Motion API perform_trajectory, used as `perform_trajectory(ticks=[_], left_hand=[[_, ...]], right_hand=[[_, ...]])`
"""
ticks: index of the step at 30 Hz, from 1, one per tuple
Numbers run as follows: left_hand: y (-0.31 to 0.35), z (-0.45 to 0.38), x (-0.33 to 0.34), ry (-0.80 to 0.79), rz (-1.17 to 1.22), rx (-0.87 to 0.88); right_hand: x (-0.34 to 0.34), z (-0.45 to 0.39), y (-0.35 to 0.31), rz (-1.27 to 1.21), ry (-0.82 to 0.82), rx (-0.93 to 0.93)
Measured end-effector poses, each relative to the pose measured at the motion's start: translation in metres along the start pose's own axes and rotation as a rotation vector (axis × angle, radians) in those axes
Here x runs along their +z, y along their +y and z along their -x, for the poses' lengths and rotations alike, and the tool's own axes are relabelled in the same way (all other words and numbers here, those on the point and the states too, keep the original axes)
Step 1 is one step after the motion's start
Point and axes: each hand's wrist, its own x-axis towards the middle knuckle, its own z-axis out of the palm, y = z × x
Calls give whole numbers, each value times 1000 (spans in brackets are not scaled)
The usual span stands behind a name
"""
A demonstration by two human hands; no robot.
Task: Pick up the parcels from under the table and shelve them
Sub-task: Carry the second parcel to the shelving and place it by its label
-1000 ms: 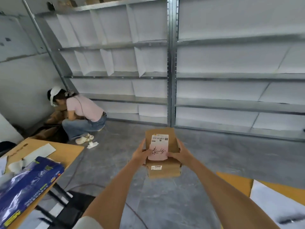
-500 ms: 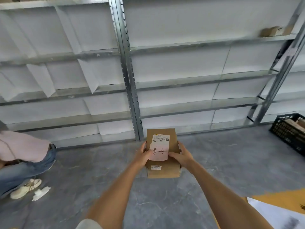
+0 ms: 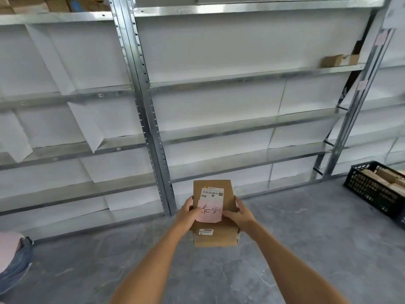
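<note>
A brown cardboard parcel (image 3: pixel 215 236) with a barcode label, a pink handwritten note and a "2259" sticker is held in front of me at centre bottom. My left hand (image 3: pixel 188 216) grips its left side, thumb on the pink note. My right hand (image 3: pixel 240 216) grips its right side. Straight ahead stands a metal shelving unit (image 3: pixel 241 123) with white-backed shelves. Two small cardboard boxes (image 3: pixel 339 60) sit on an upper shelf at the right.
A steel upright (image 3: pixel 144 106) divides two shelf bays. A black plastic crate (image 3: pixel 377 187) holding cardboard stands on the grey floor at right. Part of a crouching person (image 3: pixel 13 257) shows at the left edge. More boxes (image 3: pixel 43 3) sit on the top-left shelf.
The view has swung right and come nearer the shelves; the crouching person and the table have slid out to the left. Both hands keep the same hold on the parcel.
</note>
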Motion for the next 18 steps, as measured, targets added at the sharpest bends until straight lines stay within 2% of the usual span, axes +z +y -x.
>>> perform_trajectory(ticks=[9, 18], left_hand=[[70, -157, 21, -80, -36, 44], [149, -274, 98, -238, -123, 125]], right_hand=[[-53, -137, -41, -106, 76, -6], [-148, -225, -53, -166, 242, 26]])
